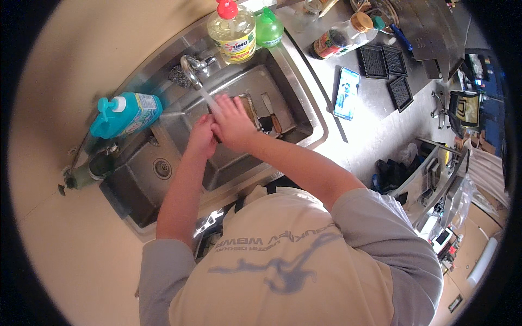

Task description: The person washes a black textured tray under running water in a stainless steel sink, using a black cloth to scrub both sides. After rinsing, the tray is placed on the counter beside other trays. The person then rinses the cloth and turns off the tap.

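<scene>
Both my hands are over the right basin of a steel sink [223,179], under the stream of water [207,100] from the chrome faucet [190,66]. My right hand [236,124] has its fingers stretched out, the water falling at its fingertips. Close against it, my left hand [202,137] is closed, with a small dark edge showing at its fingers; what it holds is mostly hidden. Beyond the right hand, a flat-bladed tool with a wooden handle [274,120] leans in the basin. Beside it lies a brownish flat object, partly covered by the hand.
A teal pump bottle [129,115] stands left of the sink. Behind it are a yellow-labelled soap bottle [232,37] and a green bottle [269,30]. On the right counter lie a lit phone [347,93], black trays [374,61] and a cork-topped bottle [340,39]. The left basin has a drain [162,168].
</scene>
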Tool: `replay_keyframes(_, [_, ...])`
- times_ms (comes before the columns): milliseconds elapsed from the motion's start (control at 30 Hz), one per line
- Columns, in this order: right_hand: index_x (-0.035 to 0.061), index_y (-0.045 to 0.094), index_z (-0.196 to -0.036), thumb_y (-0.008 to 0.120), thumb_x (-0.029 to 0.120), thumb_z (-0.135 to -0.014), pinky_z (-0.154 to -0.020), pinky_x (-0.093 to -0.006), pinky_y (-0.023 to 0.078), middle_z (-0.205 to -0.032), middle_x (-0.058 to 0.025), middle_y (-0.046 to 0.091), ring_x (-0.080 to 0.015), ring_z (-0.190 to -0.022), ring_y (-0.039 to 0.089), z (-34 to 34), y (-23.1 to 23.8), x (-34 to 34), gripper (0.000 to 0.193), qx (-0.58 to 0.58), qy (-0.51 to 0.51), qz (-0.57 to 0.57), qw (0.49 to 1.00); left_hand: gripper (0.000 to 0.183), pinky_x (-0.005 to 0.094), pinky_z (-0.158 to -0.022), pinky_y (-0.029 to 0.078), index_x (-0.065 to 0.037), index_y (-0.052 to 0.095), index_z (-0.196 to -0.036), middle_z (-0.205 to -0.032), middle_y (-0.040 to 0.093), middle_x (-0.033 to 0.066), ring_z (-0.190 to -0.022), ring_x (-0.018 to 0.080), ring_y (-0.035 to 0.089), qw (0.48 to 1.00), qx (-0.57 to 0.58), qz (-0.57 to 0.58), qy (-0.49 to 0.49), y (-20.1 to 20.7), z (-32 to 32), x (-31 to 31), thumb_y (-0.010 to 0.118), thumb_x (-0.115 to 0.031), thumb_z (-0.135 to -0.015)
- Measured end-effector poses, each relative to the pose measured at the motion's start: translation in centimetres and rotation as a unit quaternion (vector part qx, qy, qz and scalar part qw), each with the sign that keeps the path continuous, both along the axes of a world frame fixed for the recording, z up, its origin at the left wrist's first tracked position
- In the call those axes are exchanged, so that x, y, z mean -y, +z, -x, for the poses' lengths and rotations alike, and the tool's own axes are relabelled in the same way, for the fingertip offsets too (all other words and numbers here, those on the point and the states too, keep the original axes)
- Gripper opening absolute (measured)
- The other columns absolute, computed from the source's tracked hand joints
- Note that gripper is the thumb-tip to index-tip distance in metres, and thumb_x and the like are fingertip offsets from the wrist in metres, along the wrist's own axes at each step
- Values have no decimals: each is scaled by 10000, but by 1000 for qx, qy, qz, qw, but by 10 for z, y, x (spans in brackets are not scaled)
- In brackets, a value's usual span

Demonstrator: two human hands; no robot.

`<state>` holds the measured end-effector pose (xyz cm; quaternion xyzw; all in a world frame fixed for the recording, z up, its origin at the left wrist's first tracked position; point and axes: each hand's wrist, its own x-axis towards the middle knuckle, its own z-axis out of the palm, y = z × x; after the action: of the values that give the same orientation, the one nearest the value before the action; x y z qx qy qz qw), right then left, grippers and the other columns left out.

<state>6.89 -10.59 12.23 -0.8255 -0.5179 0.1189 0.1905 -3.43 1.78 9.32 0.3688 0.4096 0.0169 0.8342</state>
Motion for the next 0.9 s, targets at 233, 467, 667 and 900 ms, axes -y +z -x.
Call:
replay_keyframes(233, [31,356,-1533,536,497,-987,-1245,-493,157,-1627,-203,272,-343,-1531,211,-21,-32,22,740,-39,101,-27,994,274,409,-976,521,-28,551,-1262,-1196,653,104,-1092,237,647,987,-43,3,155,19,21,1,441,-207,-1086])
replay_keyframes(467, [54,319,-1545,324,593,-1047,-1140,-577,346,-1611,-243,272,-433,-1407,394,-68,-50,35,734,-580,-161,94,793,298,403,-1008,488,-4,559,-1274,-1239,642,125,-1160,284,614,985,-19,-54,164,22,33,1,465,-207,-1077])
replay_keyframes(667, [1,511,-1362,471,411,-1041,-951,-523,540,-1370,-221,539,-390,-1192,593,-63,-28,40,523,-818,-353,7,454,323,360,-987,487,-32,631,-1278,-1277,662,147,-1134,269,648,855,-93,-445,-251,49,35,25,518,-215,-1036])
replay_keyframes(900, [42,582,-1246,599,12,-896,-754,-378,606,-1089,-110,611,-234,-892,655,-57,-25,68,351,-694,-350,-59,627,333,338,-972,509,-74,668,-1208,-1342,637,136,-1216,218,610,848,8,-503,-168,61,39,30,686,15,-888])
